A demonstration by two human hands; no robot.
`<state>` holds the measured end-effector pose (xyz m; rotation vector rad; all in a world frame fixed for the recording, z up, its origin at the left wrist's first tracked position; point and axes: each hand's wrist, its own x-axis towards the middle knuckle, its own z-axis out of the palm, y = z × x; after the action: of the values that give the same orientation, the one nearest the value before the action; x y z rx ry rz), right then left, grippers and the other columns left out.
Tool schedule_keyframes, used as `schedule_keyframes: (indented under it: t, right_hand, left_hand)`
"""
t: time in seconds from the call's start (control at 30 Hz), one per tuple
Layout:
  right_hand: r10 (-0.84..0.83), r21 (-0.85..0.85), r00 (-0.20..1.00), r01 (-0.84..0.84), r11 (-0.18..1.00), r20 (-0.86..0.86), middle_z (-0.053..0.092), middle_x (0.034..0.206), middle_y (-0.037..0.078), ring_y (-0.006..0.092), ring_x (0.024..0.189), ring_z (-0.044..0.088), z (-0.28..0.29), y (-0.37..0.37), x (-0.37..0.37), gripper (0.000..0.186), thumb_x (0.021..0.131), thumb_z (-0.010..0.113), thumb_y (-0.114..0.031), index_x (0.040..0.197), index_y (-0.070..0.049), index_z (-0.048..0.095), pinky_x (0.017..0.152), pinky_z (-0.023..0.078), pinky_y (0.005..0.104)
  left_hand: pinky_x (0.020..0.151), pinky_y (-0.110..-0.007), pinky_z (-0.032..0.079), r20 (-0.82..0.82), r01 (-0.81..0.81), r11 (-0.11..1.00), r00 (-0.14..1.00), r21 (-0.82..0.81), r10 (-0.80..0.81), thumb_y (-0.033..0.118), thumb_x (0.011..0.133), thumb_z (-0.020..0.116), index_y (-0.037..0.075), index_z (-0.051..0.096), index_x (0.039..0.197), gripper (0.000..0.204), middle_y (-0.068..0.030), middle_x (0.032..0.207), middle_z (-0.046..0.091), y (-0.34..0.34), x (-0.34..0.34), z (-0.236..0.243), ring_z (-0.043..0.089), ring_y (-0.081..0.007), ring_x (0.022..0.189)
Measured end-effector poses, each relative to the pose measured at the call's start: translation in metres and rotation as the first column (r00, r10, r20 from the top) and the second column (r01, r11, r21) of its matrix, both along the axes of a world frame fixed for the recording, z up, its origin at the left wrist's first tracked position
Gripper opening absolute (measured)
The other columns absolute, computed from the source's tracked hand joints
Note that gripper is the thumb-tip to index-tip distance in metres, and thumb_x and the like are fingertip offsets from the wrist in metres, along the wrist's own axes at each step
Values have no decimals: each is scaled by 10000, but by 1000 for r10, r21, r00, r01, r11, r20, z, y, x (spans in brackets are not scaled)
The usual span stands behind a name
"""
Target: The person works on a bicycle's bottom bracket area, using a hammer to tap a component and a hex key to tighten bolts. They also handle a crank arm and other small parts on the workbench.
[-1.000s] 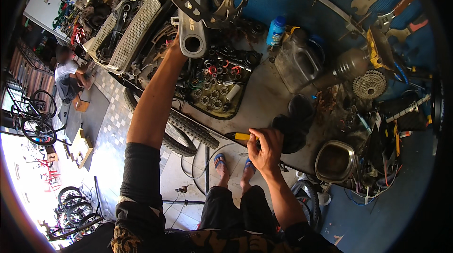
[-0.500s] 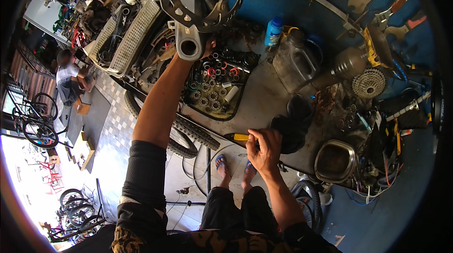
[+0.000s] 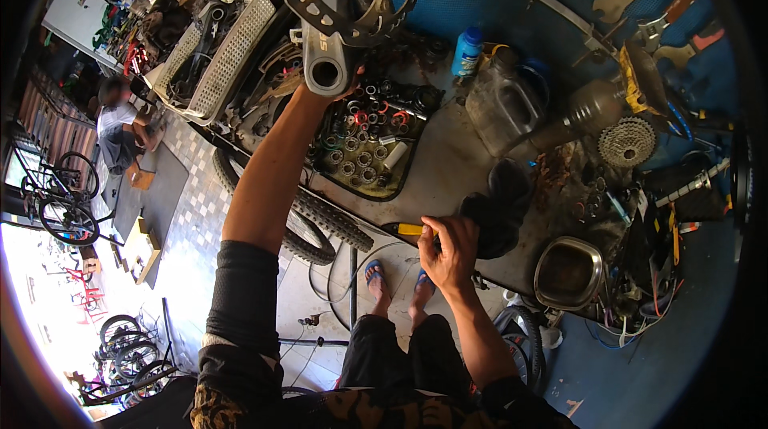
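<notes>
A bicycle crankset (image 3: 325, 49) with a grey crank arm and dark toothed chainrings rises close in front of me at the top. My left hand (image 3: 346, 94) is closed on the crank arm's near end; most of its fingers are hidden behind the metal. At the bench's front edge my right hand (image 3: 450, 249) has its fingers curled round a yellow-and-black tool handle (image 3: 410, 229). The tool's other end is hidden, so its kind is unclear. Just beyond the left forearm lies a dark tray (image 3: 387, 191) of small rings and bearings. A black cloth-like bundle (image 3: 498, 221) touches the right hand's far side.
A blue bottle (image 3: 466, 53), a grimy jug (image 3: 504, 105) and a cassette sprocket (image 3: 627, 141) stand along the back. At right sits a metal pan (image 3: 568, 273). A white basket (image 3: 214, 61) holds parts at left. Tyres (image 3: 316, 229) lean below the bench; another person (image 3: 120, 125) crouches far left.
The crankset and my left hand have shifted slightly to the right in the picture. My right hand stays in place with the yellow-and-black tool handle.
</notes>
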<state>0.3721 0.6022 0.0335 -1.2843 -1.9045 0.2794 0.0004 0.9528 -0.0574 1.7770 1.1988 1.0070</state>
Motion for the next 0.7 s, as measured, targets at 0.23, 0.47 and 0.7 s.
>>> schedule_keyframes:
  t: [0.23, 0.47, 0.7]
  right_hand:
    - [10, 4, 1000, -10, 1000, 7, 730, 979, 62, 297, 946, 678, -1, 1, 0, 230, 898, 762, -45, 1118, -112, 749, 919, 495, 446]
    - [17, 8, 998, -17, 1000, 65, 737, 1006, 70, 311, 968, 685, 2, 0, -3, 192, 927, 745, -65, 1111, -117, 750, 927, 496, 468]
    - [-52, 26, 995, 49, 998, 91, 714, 974, 77, 324, 951, 666, 1, -2, -8, 186, 946, 719, -37, 1120, -96, 753, 916, 492, 474]
  left_hand:
    - [1053, -577, 484, -481, -142, 753, 689, 643, 541, 11, 908, 714, 105, 739, 1267, 372, -189, 1255, 702, -173, 81, 131, 607, -436, 1242]
    - [936, -449, 470, -142, -394, 886, 889, 245, 435, 101, 974, 728, 69, 786, 1109, 150, -90, 931, 753, -344, 150, 122, 652, -322, 904]
    - [818, -448, 480, -203, -439, 898, 880, 2, 431, 220, 1045, 727, 38, 699, 872, 253, -108, 782, 639, -424, 160, 86, 632, -328, 811]
